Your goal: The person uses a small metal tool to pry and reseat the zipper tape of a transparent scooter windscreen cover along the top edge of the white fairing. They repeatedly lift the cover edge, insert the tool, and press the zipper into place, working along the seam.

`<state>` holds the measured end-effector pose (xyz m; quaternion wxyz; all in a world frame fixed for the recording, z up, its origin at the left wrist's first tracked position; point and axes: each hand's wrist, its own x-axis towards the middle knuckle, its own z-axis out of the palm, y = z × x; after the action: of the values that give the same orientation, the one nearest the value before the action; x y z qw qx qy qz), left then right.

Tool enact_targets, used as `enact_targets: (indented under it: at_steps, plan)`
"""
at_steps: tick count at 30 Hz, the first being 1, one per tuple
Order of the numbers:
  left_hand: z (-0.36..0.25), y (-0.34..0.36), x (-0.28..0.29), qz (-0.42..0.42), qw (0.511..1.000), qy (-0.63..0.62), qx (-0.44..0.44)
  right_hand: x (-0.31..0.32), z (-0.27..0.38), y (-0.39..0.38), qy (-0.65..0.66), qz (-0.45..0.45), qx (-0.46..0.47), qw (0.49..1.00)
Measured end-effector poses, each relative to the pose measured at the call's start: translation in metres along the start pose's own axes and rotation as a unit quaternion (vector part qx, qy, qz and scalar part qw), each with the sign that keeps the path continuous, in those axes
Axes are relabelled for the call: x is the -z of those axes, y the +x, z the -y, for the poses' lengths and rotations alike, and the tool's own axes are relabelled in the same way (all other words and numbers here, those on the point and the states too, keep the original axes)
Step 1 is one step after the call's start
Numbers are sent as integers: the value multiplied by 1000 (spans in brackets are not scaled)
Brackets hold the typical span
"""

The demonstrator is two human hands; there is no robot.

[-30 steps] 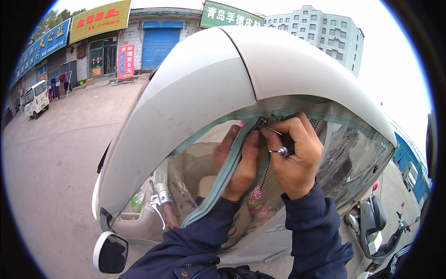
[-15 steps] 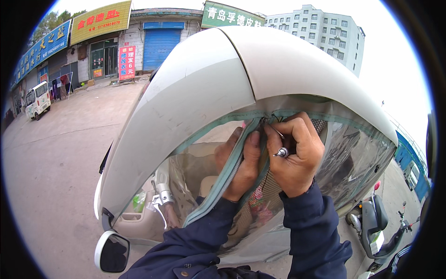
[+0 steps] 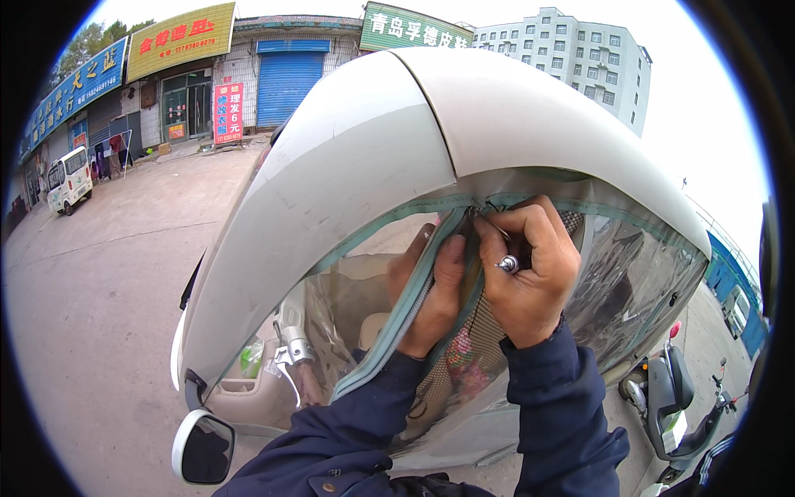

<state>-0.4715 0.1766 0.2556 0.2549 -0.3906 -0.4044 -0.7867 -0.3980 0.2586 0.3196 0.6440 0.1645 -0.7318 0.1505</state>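
Observation:
A white vehicle canopy [image 3: 364,124] fills the middle, with clear plastic side sheets edged in teal binding. My left hand [image 3: 439,302] is closed on a teal-edged zipper flap [image 3: 389,335], thumb in front and fingers behind the clear sheet. Beside it, near the top of the opening where the bindings meet, my right hand [image 3: 538,277] pinches a slim metal hand tool with a round silver end [image 3: 508,263]. Its working tip is hidden among the fingers and cloth near the zipper top, so its exact kind is unclear. Dark thread or cord shows by the fingertips.
Inside the canopy are a handlebar with a brake lever [image 3: 291,352] and a mesh-covered part [image 3: 439,385]. A side mirror [image 3: 203,447] juts out at lower left. Parked scooters [image 3: 675,406] stand at right. Shops and a white van [image 3: 69,180] line the far left.
The silver end of the tool has shifted slightly to the right and up, along with my right fingers. My left hand keeps its hold on the flap, almost unmoved.

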Motion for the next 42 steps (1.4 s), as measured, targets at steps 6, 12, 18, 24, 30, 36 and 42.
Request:
enact_targets:
  at_steps: [6,12,18,24,30,36,42]
  plan:
    - [5,-2,2,16,995,-95,24,2,-1,1,-9,16,1,1000]
    - [5,-6,5,20,998,-26,55,0,-4,-1,-25,5,21,999]
    - [10,-4,3,6,998,-53,35,-4,-5,-1,-10,-3,17,1000]
    - [13,-3,-1,-5,995,-79,64,-1,-4,-1,-15,14,1,1000]
    - [5,1,-1,-17,998,-25,48,3,-2,-2,-2,35,-1,999]
    - [1,0,0,-3,998,-45,52,5,-3,-2,18,51,9,998]
    - [8,-9,5,-3,995,-99,19,9,-1,-5,25,53,-2,998]
